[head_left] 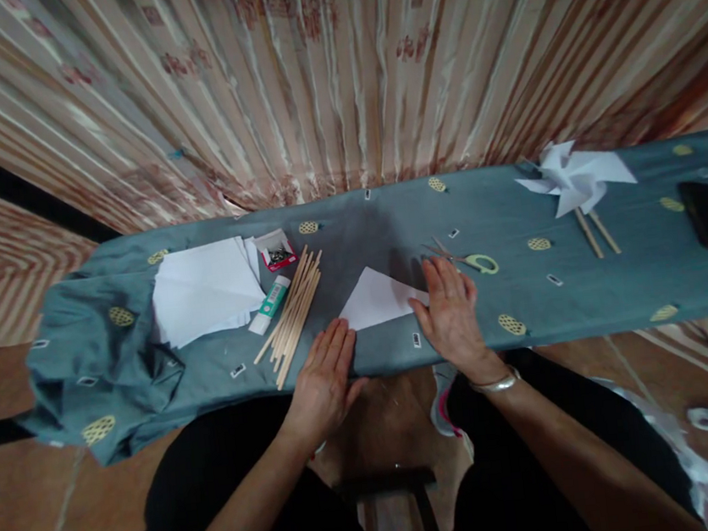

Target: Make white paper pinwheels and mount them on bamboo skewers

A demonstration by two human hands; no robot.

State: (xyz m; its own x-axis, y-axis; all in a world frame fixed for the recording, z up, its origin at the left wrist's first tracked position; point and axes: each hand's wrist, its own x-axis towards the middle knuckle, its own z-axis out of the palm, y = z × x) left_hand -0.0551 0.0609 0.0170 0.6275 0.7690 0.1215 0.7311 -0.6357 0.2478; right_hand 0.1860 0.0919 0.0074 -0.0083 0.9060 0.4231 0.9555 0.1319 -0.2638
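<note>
Here your surface, draped in blue-grey cloth, carries a stack of white paper at the left, with a bundle of wooden sticks and a glue tube just beside it. Your folded paper triangle lies near the front edge, scissors just behind it. Your right hand presses flat on its right corner, fingers released, while your left hand rests flat with fingertips at its left corner.

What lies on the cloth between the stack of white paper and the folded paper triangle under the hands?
In the head view, a glue stick and a bundle of wooden sticks lie between the paper stack and the folded triangle.
</note>
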